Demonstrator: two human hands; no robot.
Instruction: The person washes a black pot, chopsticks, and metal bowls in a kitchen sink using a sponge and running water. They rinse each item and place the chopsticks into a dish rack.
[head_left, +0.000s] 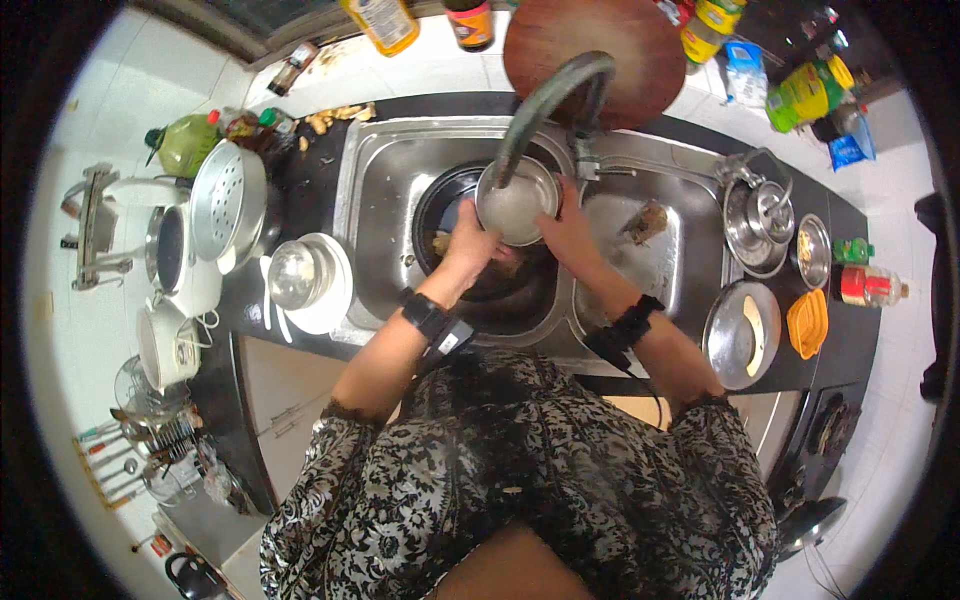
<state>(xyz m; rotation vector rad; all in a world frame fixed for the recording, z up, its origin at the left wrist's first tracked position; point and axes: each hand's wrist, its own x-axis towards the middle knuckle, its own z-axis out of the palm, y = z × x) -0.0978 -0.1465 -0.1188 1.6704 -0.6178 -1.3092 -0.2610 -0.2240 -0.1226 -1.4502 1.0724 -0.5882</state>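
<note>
Beneath the curved end of the faucet (529, 112) is a small round bowl (523, 214), apparently metal, with a pale inside. My left hand (474, 244) grips its left side, and my right hand (568, 234) holds the right rim with the thumb along the edge. Both hands are over the left basin of a steel double sink (379, 195). Below them a large dark pan (429, 214) sits in that basin, partly covered by my hands and the bowl. Something pale lies in the pan beside my left hand; I cannot tell what. Whether water is running is unclear.
A brown clump (646, 223) lies in the right basin. Left of the sink stand a white plate (339, 300) with a bowl on it and a perforated metal steamer (225, 199). To the right are a metal plate (739, 337) and an orange basket (808, 324). A round wooden board (637, 45) leans behind the faucet.
</note>
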